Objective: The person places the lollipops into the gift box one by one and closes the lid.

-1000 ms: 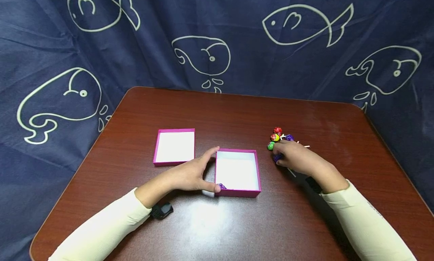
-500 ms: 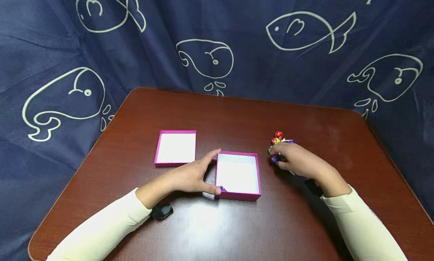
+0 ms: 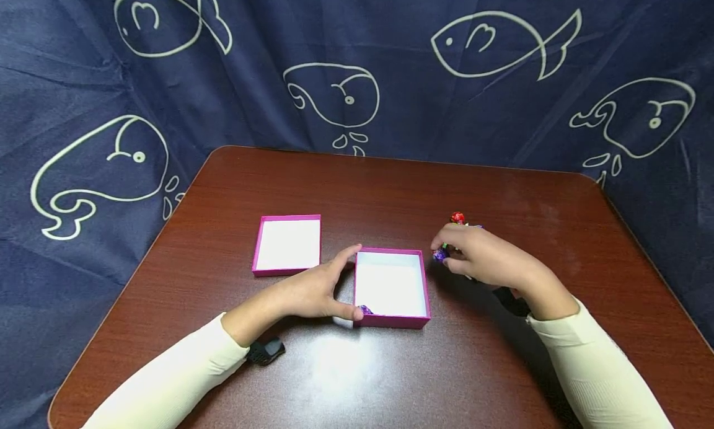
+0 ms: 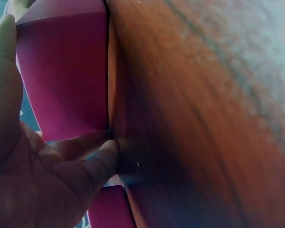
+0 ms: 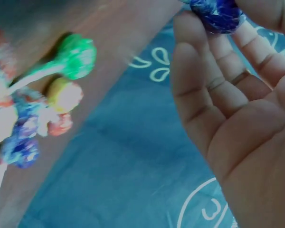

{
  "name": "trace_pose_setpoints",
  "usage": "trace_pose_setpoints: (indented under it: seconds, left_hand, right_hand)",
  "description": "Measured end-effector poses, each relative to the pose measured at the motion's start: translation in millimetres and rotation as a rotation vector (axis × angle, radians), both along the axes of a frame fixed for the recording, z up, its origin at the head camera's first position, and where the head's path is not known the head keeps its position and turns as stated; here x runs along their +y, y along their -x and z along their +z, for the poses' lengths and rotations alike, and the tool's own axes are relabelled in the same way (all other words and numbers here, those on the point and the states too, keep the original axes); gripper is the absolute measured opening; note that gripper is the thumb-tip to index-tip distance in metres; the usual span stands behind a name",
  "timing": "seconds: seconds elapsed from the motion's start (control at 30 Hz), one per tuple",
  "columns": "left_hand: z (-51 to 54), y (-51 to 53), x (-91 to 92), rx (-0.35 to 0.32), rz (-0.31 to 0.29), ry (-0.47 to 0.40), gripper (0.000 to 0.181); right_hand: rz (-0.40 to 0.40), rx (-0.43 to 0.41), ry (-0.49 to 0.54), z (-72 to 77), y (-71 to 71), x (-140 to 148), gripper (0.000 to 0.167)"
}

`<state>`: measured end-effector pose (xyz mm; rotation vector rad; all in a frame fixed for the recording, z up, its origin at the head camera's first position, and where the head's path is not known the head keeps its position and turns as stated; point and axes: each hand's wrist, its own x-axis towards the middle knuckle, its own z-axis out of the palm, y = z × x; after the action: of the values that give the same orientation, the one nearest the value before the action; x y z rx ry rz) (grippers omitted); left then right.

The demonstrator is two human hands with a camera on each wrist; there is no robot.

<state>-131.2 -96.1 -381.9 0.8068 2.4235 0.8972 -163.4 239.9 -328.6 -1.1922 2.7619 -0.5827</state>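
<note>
In the head view my right hand (image 3: 485, 255) pinches a purple-wrapped lollipop (image 3: 440, 255) between thumb and fingers, just right of the pink box. The right wrist view shows its shiny purple head (image 5: 217, 14) at the fingertips. Beside that hand lie more lollipops, among them a green one (image 5: 78, 57), a yellow one (image 5: 65, 96) and a red one (image 3: 457, 217). My left hand (image 3: 313, 291) spreads round the left side of the open pink box (image 3: 392, 322), thumb at the front corner and fingers toward the back corner. A purple lollipop head (image 3: 365, 309) shows inside the box's near left corner.
A shallow pink lid (image 3: 287, 244) with a white inside lies behind and left of my left hand. The brown table (image 3: 385, 187) ends at a dark blue curtain (image 3: 401, 32) with white fish drawings.
My right hand has drawn a purple lollipop out of the pile, leftward and up toward the box. My left hand stays at the box.
</note>
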Motion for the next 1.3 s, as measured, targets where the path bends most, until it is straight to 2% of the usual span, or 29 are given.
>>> trace_pose_setpoints:
  seconds: [0.3,0.47,0.6,0.8,1.0,1.17,1.3]
  left_hand:
    - [-1.2,-3.0,2.0,0.008,-0.001,0.009,0.118]
    - [-0.9,-4.2,2.2,0.019,-0.007,-0.006,0.118]
    - [-0.1,-4.4,1.1,0.020,-0.003,-0.012,0.118]
    - [1.2,-1.8,-0.9,0.037,0.003,-0.011,0.117]
    - [0.1,-1.5,-1.6,0.008,-0.003,-0.012,0.119]
    - [-0.6,-1.1,-1.4,0.021,-0.006,-0.013,0.118]
    - [0.0,0.4,-0.4,0.025,-0.011,-0.007,0.118]
  right_hand:
    - [0.035,-0.097,0.045,20.1,-5.4,-18.4,0.023]
    - [0.109,-0.066,0.056,25.5,-2.9,-31.2,0.024]
    - [0.193,-0.087,0.075,27.0,-0.1,-44.2,0.025]
    - [0.276,-0.136,0.054,24.4,4.4,-64.0,0.028]
    - [0.362,-0.147,-0.005,20.2,3.1,-83.4,0.023]
    - [0.409,-0.162,-0.046,15.4,2.7,-96.2,0.019]
    - [0.424,-0.205,-0.089,8.8,4.6,-100.6,0.018]
